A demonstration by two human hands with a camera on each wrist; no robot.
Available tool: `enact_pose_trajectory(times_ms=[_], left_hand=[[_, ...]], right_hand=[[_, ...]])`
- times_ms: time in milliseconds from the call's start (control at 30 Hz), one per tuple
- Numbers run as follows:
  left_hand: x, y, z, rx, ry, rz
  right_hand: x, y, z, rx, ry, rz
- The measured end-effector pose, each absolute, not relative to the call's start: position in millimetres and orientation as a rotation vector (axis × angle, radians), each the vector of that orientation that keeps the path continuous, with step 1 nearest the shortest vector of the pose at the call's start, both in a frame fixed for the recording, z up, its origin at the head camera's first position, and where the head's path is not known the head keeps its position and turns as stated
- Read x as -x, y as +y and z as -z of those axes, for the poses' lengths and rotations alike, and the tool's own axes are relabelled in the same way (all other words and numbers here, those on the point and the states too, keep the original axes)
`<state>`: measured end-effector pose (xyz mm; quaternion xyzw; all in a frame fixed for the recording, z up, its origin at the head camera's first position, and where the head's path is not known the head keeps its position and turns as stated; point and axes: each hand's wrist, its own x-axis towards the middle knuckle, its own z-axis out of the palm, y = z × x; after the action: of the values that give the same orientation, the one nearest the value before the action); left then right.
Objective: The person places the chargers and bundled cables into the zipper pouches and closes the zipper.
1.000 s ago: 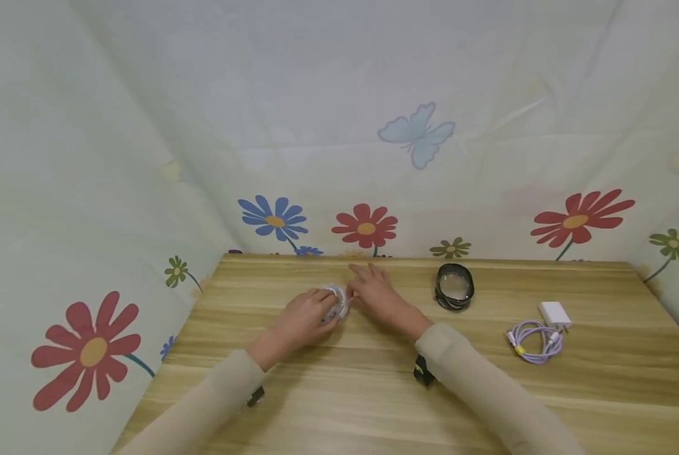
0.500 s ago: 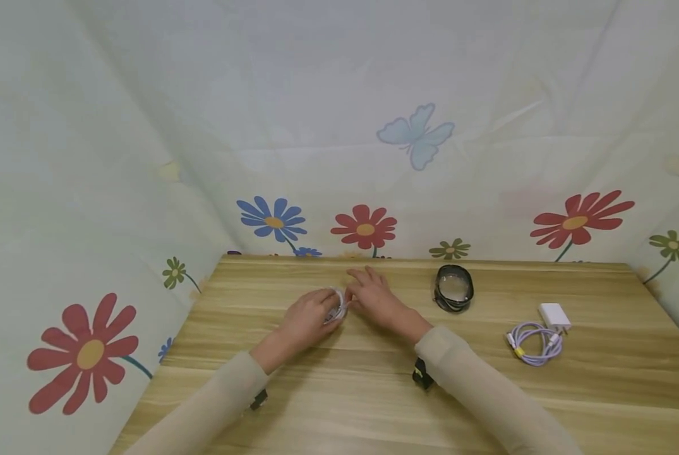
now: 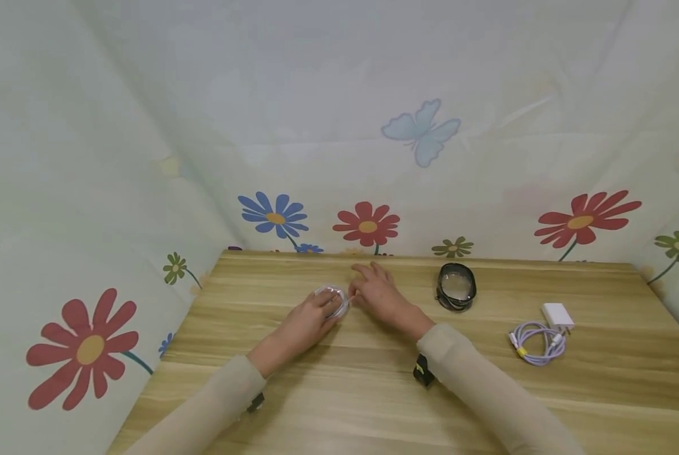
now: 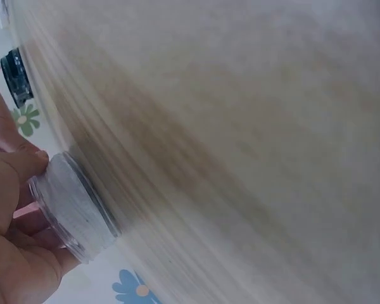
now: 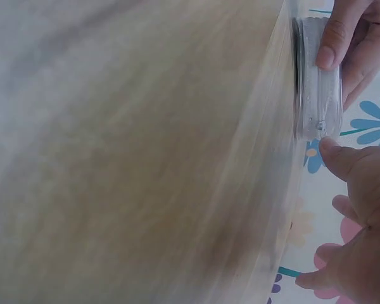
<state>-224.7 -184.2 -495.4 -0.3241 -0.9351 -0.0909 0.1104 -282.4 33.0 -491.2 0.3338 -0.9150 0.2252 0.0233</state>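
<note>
A small round clear container (image 3: 332, 296) with white contents stands on the wooden table (image 3: 339, 392), left of its middle and toward the back. My left hand (image 3: 323, 308) grips it from the near side, fingers curled round its wall. In the left wrist view the container (image 4: 76, 206) sits against my left fingers (image 4: 16, 168). My right hand (image 3: 364, 289) lies just right of it, fingers loose and stretched forward. In the right wrist view my right thumb (image 5: 345, 163) touches the rim of the container (image 5: 316, 82) at a small tab.
A black round case (image 3: 455, 287) with a clear lid stands to the right of my hands. Farther right lie a coiled purple cable (image 3: 535, 341) and a white charger plug (image 3: 556, 314). Flowered cloth hangs behind the table and along its sides.
Both hands stay at the clear container; only small shifts of the fingers and of the view show.
</note>
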Motion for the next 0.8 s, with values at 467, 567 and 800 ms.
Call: enact_pose_trajectory(times_ms=[467,567,800], left_hand=[[224.6,-188.9,490.0,1.035,-2.745,0.276],[224.4,-190.4,490.0,1.047,-2.752,0.28],[225.1,-192.8,491.0,1.062,-2.786,0.297]], right_hand=[[289.9,26.3,494.1,-0.956,-2.786,-0.638],[290.3,24.8,494.3,-0.946,-2.79,-0.646],[292.6,21.9,496.1,-0.907,-2.817,-0.639]])
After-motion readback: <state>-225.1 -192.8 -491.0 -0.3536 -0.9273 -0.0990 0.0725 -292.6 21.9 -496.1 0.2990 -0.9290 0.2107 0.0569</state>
